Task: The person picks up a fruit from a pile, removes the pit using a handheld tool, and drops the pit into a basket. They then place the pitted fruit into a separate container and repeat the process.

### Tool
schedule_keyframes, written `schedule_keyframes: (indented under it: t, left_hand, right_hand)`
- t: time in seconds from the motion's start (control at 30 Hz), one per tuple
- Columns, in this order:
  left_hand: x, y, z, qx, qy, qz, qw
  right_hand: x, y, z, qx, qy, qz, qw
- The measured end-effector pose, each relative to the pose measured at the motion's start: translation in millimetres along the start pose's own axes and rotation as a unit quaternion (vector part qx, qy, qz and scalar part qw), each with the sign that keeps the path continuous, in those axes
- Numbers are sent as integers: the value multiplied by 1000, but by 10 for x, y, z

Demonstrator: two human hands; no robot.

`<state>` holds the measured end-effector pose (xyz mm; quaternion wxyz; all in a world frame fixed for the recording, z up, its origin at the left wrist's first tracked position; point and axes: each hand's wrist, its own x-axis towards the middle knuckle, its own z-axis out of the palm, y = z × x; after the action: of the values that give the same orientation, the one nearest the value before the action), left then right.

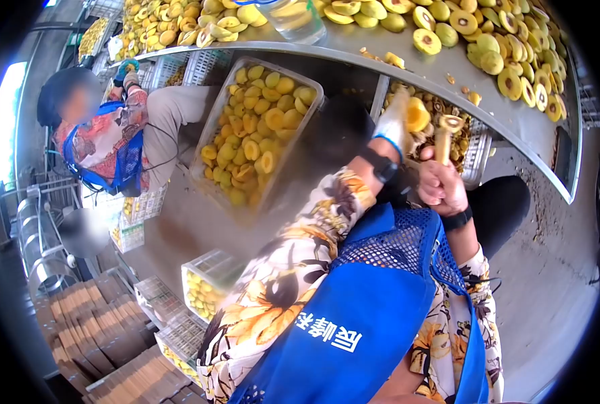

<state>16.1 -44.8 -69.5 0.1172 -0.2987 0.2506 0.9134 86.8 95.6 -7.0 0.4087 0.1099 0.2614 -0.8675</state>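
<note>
My left hand (393, 124), in a pale glove with a blue band at the wrist, is closed around a yellow peach half (418, 116). Just right of it, my right hand (443, 183) grips the wooden handle of a pitting tool (443, 145). The tool points up, and a round brown-centred piece (451, 123) shows at its head. Both hands are over a crate of pits and scraps (463, 121), below the edge of the metal table (408, 71). Halved peaches (509, 47) with brown pits lie on the table at right.
A large crate (199, 168) full of yellow halves stands on the floor to my left. Beyond it sits another person (105, 135) in a blue apron. A clear water container (293, 23) is on the table. Stacked cardboard (91, 323) and fruit crates (209, 269) are at lower left.
</note>
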Motion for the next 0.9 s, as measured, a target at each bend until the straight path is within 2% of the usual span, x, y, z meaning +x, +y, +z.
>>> schedule_keyframes:
  t: [0.1, 0.17, 0.2, 0.23, 0.3, 0.33, 0.37, 0.4, 0.43, 0.5, 0.53, 0.63, 0.67, 0.77, 0.8, 0.83, 0.9]
  left_hand:
    - [-543, 814, -150, 47, -56, 140, 988]
    - [-685, 1286, -375, 105, 87, 298, 945]
    - [-691, 1479, -532, 161, 169, 356, 905]
    - [-652, 1632, -723, 216, 249, 404, 853]
    - [-517, 1840, -1136, 308, 302, 438, 789]
    - [-308, 1927, -1479, 467, 331, 474, 669]
    - [-57, 2007, -1809, 606, 345, 490, 523]
    - [145, 2036, -2004, 695, 306, 505, 410]
    - [248, 2030, -2075, 729, 232, 477, 433]
    - [341, 1979, -2210, 781, 175, 410, 439]
    - [370, 1960, -2258, 753, 154, 451, 453]
    - [153, 1944, -1953, 755, 193, 381, 497]
    - [202, 1942, -1961, 755, 194, 380, 498]
    - [508, 1913, -1923, 826, 173, 356, 402]
    - [557, 1865, -1856, 827, 190, 357, 391]
    - [589, 1885, -1845, 830, 200, 319, 412]
    - [628, 1942, -1887, 833, 200, 306, 414]
  right_hand:
    - [47, -83, -190, -19, 185, -13, 983]
    - [15, -27, -374, -62, 274, 11, 960]
    - [-3, 18, -423, -80, 285, 29, 955]
    - [-18, 81, -505, -81, 282, 45, 955]
    - [-97, 149, -418, -91, 303, 88, 945]
    - [-74, 164, -413, -100, 305, 102, 942]
    - [-21, 163, -368, -110, 311, 102, 939]
    - [19, 147, -320, -122, 317, 103, 935]
    - [50, 140, -296, -132, 323, 104, 931]
    - [34, 106, -252, -156, 327, 98, 927]
    - [43, 100, -238, -161, 331, 97, 925]
    - [74, 126, -264, -162, 338, 106, 921]
    - [82, 138, -289, -160, 339, 109, 921]
    - [93, 128, -238, -181, 334, 143, 914]
    - [134, 118, -187, -189, 327, 145, 914]
    - [187, 120, -184, -194, 307, 146, 920]
    - [276, 133, -131, -208, 294, 135, 923]
